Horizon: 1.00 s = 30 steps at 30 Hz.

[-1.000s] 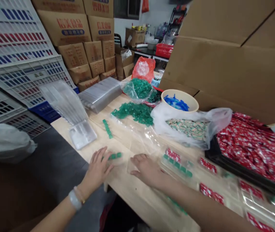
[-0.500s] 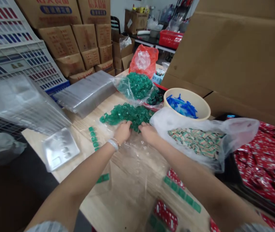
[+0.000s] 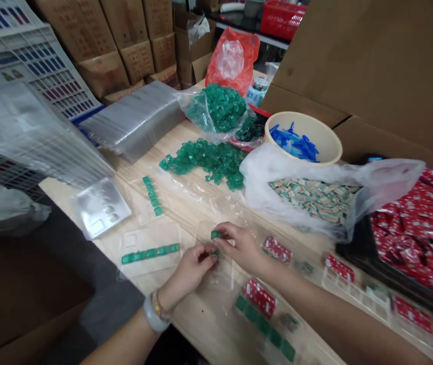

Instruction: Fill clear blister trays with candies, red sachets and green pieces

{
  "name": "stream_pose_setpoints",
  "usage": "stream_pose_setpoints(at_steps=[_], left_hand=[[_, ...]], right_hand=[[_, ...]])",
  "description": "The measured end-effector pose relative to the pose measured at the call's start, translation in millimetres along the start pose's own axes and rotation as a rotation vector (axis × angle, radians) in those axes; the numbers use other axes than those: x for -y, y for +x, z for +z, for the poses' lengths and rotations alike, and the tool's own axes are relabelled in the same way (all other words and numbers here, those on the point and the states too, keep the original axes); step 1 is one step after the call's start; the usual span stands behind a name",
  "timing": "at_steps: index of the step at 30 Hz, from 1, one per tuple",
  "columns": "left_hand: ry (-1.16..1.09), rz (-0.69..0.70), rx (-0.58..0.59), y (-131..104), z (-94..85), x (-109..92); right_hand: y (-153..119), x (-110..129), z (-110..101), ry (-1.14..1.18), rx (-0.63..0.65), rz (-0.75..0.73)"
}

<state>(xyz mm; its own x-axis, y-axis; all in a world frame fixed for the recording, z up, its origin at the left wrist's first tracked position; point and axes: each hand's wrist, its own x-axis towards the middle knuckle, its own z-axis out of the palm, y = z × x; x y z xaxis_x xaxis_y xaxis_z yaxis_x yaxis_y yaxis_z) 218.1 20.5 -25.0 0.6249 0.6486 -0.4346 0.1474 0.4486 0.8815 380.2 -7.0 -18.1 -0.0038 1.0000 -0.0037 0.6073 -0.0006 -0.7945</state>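
My right hand pinches a small green translucent square piece over a clear plastic tray. Close beside it, my left hand has thumb and finger closed at another bit of green, mostly covered by the fingertips. To the left lies a clear tray with a row of green pieces. Farther back, another row of green pieces sits in a similar tray. On the right, a tray holds green squares and a red patterned packet.
Beyond my hands spreads a loose heap of green pieces, with a bag of them behind. A cream bowl holds blue pieces. A white plastic bag contains striped packets. Stacked clear trays stand left; a large cardboard box rises right.
Both hands have come back from the green heap toward me, over a tray, with green pieces at the fingertips. The camera view has tilted down.
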Motion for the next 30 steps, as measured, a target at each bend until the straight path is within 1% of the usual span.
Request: stream_pose_setpoints(at_steps=[2,4,6,9,11,12,14,16,18,19,21,23,24,28,30], left_hand=[[-0.023,-0.024,-0.032,-3,1.2,14],[-0.106,-0.065,-0.049,-6,-1.0,17],[-0.246,-0.097,-0.040,-10,-4.5,12],[-0.454,-0.129,0.017,-16,-8.4,1],[-0.477,-0.115,0.020,-16,-8.2,-4],[-0.433,-0.097,0.007,-16,-7.0,-4],[-0.228,-0.044,-0.031,-13,-3.1,1],[0.047,0.024,-0.072,-12,1.4,12],[0.255,0.069,-0.109,-15,4.3,25],[0.313,0.075,-0.123,-18,4.9,31],[0.377,0.058,-0.136,-28,4.4,42],[0.402,0.040,-0.131,-39,2.9,49],[0.406,0.031,-0.128,-45,2.2,52],[0.396,0.031,-0.128,-56,0.9,57],[0.378,0.039,-0.128,-55,1.0,58]], right_hand=[[-1,-5,1,-0.088,-0.024,0.048],[-1,-8,1,-0.166,-0.061,0.080],[-2,-7,1,-0.156,-0.086,0.078],[-1,-4,1,-0.037,-0.114,0.069],[1,-5,1,0.071,-0.165,0.117],[3,-7,1,0.137,-0.202,0.158],[7,-9,0,0.307,-0.248,0.251],[8,-9,-1,0.489,-0.210,0.337],[5,-8,-1,0.608,-0.148,0.410],[3,-8,0,0.636,-0.138,0.439],[-2,-9,1,0.631,-0.160,0.473],[-8,-10,4,0.529,-0.197,0.440],[-11,-10,7,0.436,-0.206,0.385],[-16,-1,18,0.007,-0.154,0.028],[-15,4,25,-0.138,-0.100,-0.100]])
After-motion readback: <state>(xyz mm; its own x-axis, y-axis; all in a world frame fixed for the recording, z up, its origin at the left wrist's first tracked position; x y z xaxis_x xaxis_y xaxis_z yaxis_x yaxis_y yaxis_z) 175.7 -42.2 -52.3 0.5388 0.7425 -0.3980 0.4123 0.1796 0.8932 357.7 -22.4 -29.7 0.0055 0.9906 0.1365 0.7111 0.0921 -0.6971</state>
